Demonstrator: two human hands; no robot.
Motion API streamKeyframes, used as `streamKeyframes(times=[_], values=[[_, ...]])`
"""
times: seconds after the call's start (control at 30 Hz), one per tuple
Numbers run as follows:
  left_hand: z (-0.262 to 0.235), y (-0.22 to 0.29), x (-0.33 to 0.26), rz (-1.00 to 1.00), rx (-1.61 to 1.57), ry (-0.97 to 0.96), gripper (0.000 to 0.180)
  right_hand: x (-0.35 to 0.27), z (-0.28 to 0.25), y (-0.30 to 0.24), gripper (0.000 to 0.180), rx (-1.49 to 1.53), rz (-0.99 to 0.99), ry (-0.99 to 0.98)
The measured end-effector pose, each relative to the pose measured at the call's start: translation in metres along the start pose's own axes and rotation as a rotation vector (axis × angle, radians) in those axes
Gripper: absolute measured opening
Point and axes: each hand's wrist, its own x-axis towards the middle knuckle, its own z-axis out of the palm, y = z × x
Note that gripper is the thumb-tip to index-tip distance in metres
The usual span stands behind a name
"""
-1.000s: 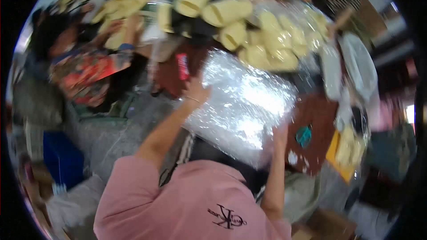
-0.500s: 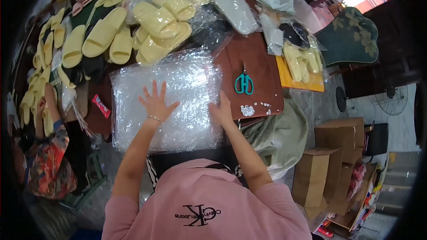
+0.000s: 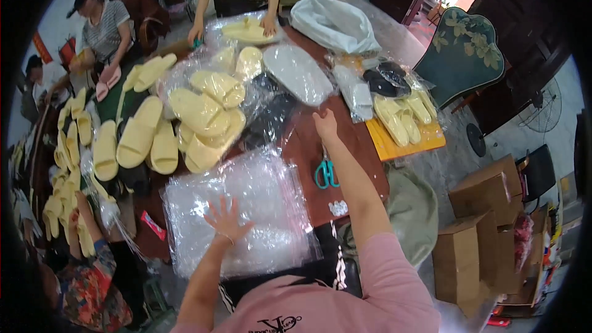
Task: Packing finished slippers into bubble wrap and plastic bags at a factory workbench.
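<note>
My left hand lies flat with fingers spread on a stack of clear plastic bags at the table's near edge. My right arm is stretched forward across the table. The fingers of my right hand are drawn together at the near end of a bagged pale grey slipper, and seem to pinch its plastic edge. Teal-handled scissors lie beside my right forearm, partly hidden by it. Small white round pieces lie nearer to me, next to that arm.
Yellow slippers, some bagged, cover the table's left side. Bagged slippers rest on a yellow-orange board at the right. Beyond are a white sack and a green chair. Cardboard boxes stand right. Co-workers sit left and stand opposite.
My right hand has left the bag stack's right edge and reached forward to the grey slipper. My left hand stays spread on the bags. The view has tilted up, showing more co-workers.
</note>
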Motion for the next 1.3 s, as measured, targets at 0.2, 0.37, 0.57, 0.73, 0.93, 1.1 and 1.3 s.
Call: streamKeyframes(times=[0.2,0.37,0.57,0.73,0.93,1.1,1.3], values=[[-0.004,-0.002,-0.009,-0.011,-0.037,-0.006,0.099,0.049,0.042,-0.001,0.066,0.293,0.252,0.128],[0.002,-0.001,-0.004,0.005,-0.026,0.023,0.099,0.081,0.05,0.019,0.06,0.529,0.406,0.013],[0.004,-0.005,-0.006,0.01,-0.035,0.047,0.097,0.083,0.045,-0.015,0.039,0.792,0.381,-0.165],[0.007,-0.004,-0.006,-0.003,-0.015,0.036,0.098,0.072,0.012,-0.088,0.022,0.576,-0.011,0.009],[0.012,-0.004,0.001,0.001,-0.022,0.078,0.099,0.026,-0.079,-0.187,0.026,0.678,-0.095,-0.167],[-0.007,-0.013,-0.006,-0.02,-0.078,0.12,0.098,-0.019,-0.123,-0.22,0.036,0.856,-0.075,-0.419],[-0.035,0.002,-0.02,0.031,-0.223,0.461,0.094,-0.118,-0.17,-0.234,0.046,1.02,-0.016,-0.63]])
